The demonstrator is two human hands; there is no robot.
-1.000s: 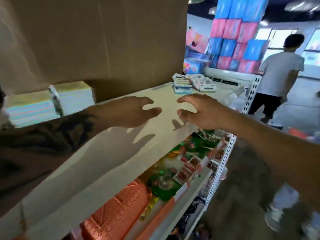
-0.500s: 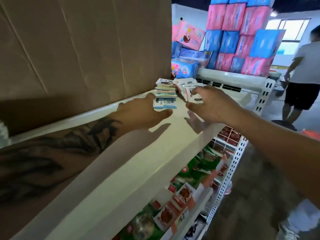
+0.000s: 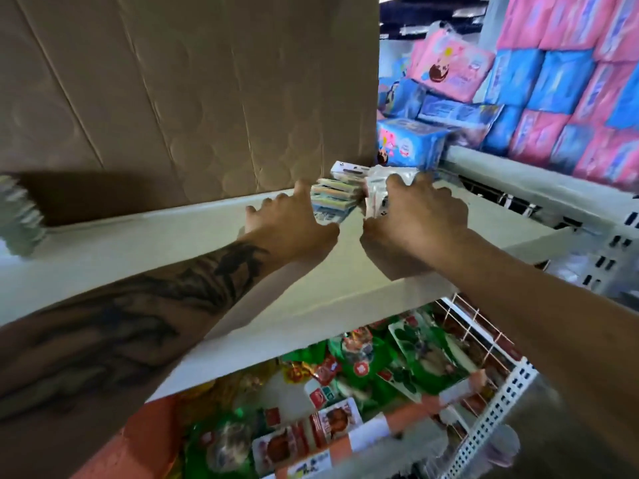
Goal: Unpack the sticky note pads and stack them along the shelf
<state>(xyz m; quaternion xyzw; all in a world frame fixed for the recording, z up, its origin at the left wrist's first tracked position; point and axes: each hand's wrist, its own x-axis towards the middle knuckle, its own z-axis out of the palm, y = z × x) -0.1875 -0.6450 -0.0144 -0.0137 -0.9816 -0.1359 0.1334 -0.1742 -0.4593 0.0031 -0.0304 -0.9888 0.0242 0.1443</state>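
Note:
Both hands reach to the far end of the white shelf (image 3: 145, 243). My left hand (image 3: 290, 223) grips a stack of pastel sticky note packs (image 3: 333, 202), thumb on its near side and fingers on its far left side. My right hand (image 3: 415, 216) grips a clear plastic-wrapped bundle of packs (image 3: 375, 198) just right of that stack, fingers curled over its top. Another pile of unwrapped pastel pads (image 3: 20, 216) stands blurred at the shelf's left end.
A large cardboard sheet (image 3: 186, 91) backs the shelf. Pink and blue packages (image 3: 567, 84) are piled behind on the right. Below, a shelf holds green and red snack packs (image 3: 345, 392) and an orange basket (image 3: 145, 440). A perforated white upright (image 3: 491, 409) frames the right side.
Both hands moved forward along the shelf from its middle to the far packs and closed round them. The view turned right, so the left pile slid to the frame edge.

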